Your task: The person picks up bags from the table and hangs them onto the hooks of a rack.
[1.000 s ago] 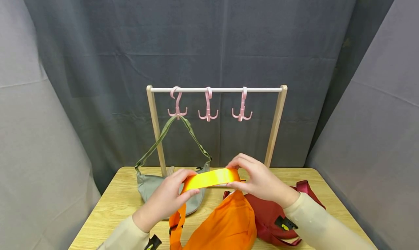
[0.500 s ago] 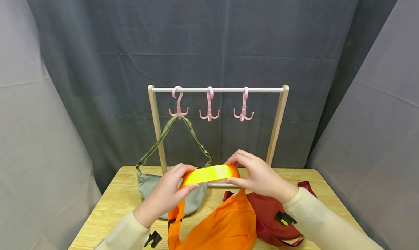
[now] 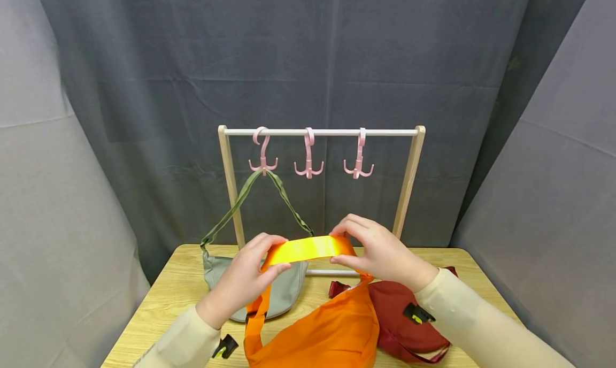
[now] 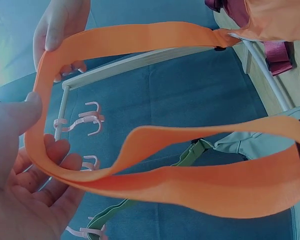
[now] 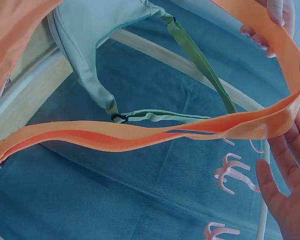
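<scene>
In the head view, both hands hold the wide strap (image 3: 308, 249) of an orange shoulder bag (image 3: 322, 330), stretched level between them. My left hand (image 3: 243, 274) pinches the strap's left bend between thumb and fingers. At the right bend, my right hand (image 3: 382, 253) does the same. The bag's body hangs low in front, its lower part cut off by the frame. From the left hand the doubled strap (image 4: 215, 185) runs down toward a dark buckle in the left wrist view. Behind the left hand, a grey-green bag (image 3: 284, 293) hangs by its strap from the left pink hook (image 3: 263, 156).
A wooden rack with a white bar (image 3: 216, 132) stands at the back of the table (image 3: 139, 325). Middle (image 3: 309, 156) and right hooks (image 3: 359, 156) carry nothing. A dark red bag (image 3: 404, 320) lies under the right forearm. Grey curtains surround the table.
Both hands have risen slightly with the orange strap. The bag's body has shifted a little, uncovering more of the red bag's near side. The grey-green bag stays on its hook.
</scene>
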`<state>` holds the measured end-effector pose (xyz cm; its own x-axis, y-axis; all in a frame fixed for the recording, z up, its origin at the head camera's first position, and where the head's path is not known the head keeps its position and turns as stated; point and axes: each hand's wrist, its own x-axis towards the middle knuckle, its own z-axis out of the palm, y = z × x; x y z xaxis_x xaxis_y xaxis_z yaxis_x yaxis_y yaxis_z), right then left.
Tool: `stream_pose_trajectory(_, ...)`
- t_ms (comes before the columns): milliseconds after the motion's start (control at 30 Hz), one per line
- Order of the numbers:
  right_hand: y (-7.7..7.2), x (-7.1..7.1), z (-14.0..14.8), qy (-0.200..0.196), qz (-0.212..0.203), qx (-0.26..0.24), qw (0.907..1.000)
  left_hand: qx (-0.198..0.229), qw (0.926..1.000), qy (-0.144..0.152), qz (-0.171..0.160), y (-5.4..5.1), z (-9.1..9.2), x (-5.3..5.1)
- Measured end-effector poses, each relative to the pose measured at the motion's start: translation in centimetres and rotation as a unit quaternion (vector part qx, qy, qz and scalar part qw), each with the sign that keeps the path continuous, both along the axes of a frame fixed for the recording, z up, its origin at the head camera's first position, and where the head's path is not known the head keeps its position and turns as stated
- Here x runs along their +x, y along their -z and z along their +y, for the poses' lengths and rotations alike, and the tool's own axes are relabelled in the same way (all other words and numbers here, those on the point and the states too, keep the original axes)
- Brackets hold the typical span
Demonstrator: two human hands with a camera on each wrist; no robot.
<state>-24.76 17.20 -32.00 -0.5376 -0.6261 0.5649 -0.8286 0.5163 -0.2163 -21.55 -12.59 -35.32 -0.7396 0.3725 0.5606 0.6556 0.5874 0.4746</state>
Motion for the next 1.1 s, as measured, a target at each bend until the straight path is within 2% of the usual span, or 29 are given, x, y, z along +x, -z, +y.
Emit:
stream_pose_trajectory(200,-0.5,-0.2,-0.1,0.001,-0.005,0.004,1.0,0.006,1.0,0.002,0.006,-0.3,0.0,-0.2)
stream_pose_trajectory(467,-0.9,-0.3,-0.1,-0.003,-0.039,-0.023,0.999,0.006,0.9999,-0.007,0.005,-0.8,0.0,-0.2)
stream_pose_trajectory(733,-1.5,-0.5,0.0,-0.001,-0.037,-0.034,0.9987,0.014,0.9997,-0.013,0.016,-1.7,0.3,-0.2)
stream_pose_trajectory(1100,-2.3,-0.6,0.0,0.002,-0.022,-0.032,0.9992,0.029,0.9992,-0.015,0.023,-2.2,0.5,-0.2)
